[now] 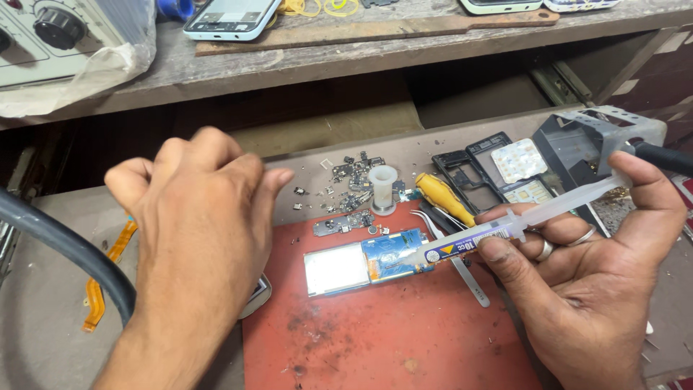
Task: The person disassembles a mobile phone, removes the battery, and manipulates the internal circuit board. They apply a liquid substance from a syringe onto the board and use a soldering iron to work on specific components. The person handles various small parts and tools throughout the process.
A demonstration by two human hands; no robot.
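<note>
Syringe (505,224) — tip lower-left, seemingly on board (393,256).

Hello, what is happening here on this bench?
A person works at a repair bench. The right hand holds a syringe with its tip on the blue circuit board of an opened phone lying on a red mat. The left hand hovers beside it, holding nothing visible. A yellow-handled screwdriver, tweezers and small loose parts lie around.

Plastic, metal and worn wood on a repair bench

The syringe (505,227) is translucent plastic; the circuit board (368,261) carries a shiny metal shield (smooth, reflective); the red mat (404,339) looks matt and scuffed, the shelf (346,54) rough wood.
</note>
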